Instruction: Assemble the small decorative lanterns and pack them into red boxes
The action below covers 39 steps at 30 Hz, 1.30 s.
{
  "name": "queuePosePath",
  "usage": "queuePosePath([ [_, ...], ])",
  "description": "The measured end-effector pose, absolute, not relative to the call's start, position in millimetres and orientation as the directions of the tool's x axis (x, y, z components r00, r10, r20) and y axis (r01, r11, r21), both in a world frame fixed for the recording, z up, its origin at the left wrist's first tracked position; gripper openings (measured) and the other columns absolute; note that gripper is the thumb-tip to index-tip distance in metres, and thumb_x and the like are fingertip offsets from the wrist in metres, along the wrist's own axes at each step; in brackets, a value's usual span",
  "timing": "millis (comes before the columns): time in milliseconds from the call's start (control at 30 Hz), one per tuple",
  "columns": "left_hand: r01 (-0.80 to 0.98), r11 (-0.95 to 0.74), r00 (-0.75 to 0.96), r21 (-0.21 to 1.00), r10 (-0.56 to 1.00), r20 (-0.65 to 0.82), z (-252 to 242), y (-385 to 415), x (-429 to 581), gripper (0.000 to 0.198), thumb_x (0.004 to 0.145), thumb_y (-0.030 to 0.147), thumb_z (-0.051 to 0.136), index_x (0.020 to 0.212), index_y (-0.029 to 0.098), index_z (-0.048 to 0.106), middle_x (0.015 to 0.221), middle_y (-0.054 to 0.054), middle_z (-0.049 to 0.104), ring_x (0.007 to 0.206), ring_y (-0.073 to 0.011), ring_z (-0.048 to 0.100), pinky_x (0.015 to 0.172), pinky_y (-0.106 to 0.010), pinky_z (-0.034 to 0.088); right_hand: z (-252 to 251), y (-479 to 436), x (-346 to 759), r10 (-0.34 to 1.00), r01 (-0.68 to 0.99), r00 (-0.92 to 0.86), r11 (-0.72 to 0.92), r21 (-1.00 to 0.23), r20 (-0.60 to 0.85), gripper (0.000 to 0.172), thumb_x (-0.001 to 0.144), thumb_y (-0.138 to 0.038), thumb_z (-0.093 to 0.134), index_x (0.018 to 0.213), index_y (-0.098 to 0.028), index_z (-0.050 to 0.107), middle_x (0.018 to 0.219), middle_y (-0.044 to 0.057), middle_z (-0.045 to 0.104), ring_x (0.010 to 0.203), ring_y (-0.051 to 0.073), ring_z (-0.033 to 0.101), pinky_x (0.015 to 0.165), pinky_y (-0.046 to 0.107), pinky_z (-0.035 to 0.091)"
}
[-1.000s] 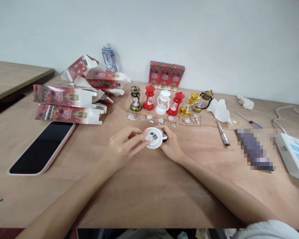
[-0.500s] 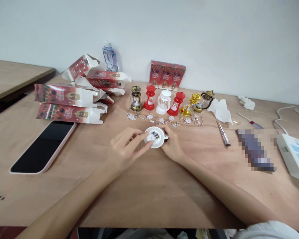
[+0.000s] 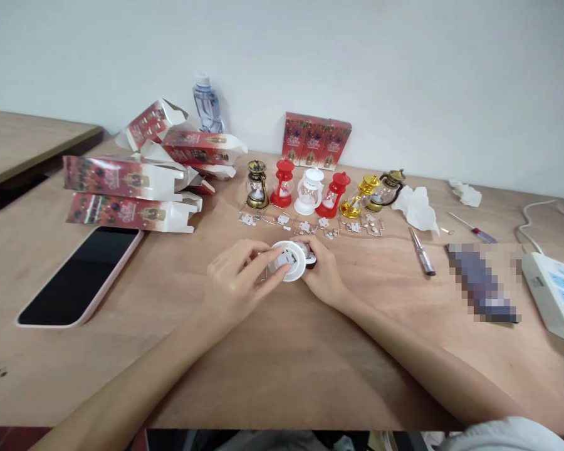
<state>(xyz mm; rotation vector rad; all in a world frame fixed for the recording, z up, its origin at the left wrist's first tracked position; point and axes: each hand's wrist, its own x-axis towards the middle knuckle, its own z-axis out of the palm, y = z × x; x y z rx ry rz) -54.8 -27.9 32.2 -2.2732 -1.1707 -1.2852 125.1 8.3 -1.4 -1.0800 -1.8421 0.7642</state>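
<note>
A small white lantern (image 3: 301, 272) is tipped so that its round base faces me. My right hand (image 3: 326, 275) is closed around its body from the right. Over the battery opening in the base lies a small white battery cover (image 3: 286, 257), with a dark gap showing at its right edge. My left hand (image 3: 235, 275) holds the cover between thumb and fingertips, pressed against the base. Part of a thin wire (image 3: 264, 274) shows beneath the left fingers; its other end is hidden. The lantern's top is mostly hidden behind the base and right hand.
Behind my hands stand several small lanterns, including a white one (image 3: 309, 194), with wire handles and small parts (image 3: 305, 227) before them. Opened red boxes (image 3: 126, 210) and a phone (image 3: 82, 275) lie left. Right are screwdrivers (image 3: 422, 252), crumpled paper (image 3: 416, 208) and a power strip (image 3: 557, 300).
The battery cover has moved from a tilted position at the opening's left to lie over it, hiding the batteries seen before. The lantern base has shifted slightly left and turned a little.
</note>
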Motion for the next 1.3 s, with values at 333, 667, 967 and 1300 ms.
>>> queuePosePath([
  [333,0.757,-0.638,0.272,0.142,0.505,0.819,28.6,-28.6,-52.7,0.01,0.082,0.026,0.066,0.09,0.021,0.062,0.077,0.0,0.065,0.061,-0.0108,0.058,0.055,-0.023,0.047,-2.5,8.5,125.5,0.889,0.383,-0.272,0.451,-0.806,0.368,0.03,0.073,-0.015,0.061,0.101,-0.025,0.056,0.101,0.004,0.067,0.093,0.021,0.062,0.083,0.037,0.048],
  [667,0.753,-0.632,0.244,0.182,0.525,0.816,28.2,-30.5,-50.8,0.01,0.082,0.024,0.067,0.089,0.02,0.062,0.077,0.0,0.064,0.062,-0.0106,0.057,0.055,-0.023,0.046,-1.6,7.6,125.0,0.895,0.395,-0.27,0.44,-0.807,0.355,0.031,0.072,-0.013,0.06,0.1,-0.024,0.055,0.101,0.004,0.067,0.095,0.022,0.062,0.083,0.038,0.048],
  [967,0.744,-0.641,0.228,0.189,0.509,0.83,30.2,-31.1,-49.2,0.012,0.08,0.022,0.069,0.09,0.018,0.064,0.077,-0.002,0.064,0.064,-0.0113,0.059,0.055,-0.022,0.047,-2.1,8.0,125.5,0.885,0.388,-0.282,0.458,-0.8,0.37,0.031,0.072,-0.011,0.059,0.101,-0.023,0.055,0.101,0.004,0.067,0.095,0.021,0.061,0.083,0.036,0.048],
  [1300,0.732,-0.664,0.255,0.152,0.474,0.843,30.9,-28.9,-50.0,0.013,0.079,0.02,0.071,0.089,0.018,0.063,0.075,-0.001,0.065,0.059,-0.0098,0.055,0.05,-0.022,0.043,-3.9,7.4,125.2,0.869,0.394,-0.279,0.492,-0.776,0.409,0.032,0.072,-0.012,0.059,0.102,-0.023,0.055,0.101,0.005,0.067,0.095,0.022,0.062,0.082,0.037,0.049],
])
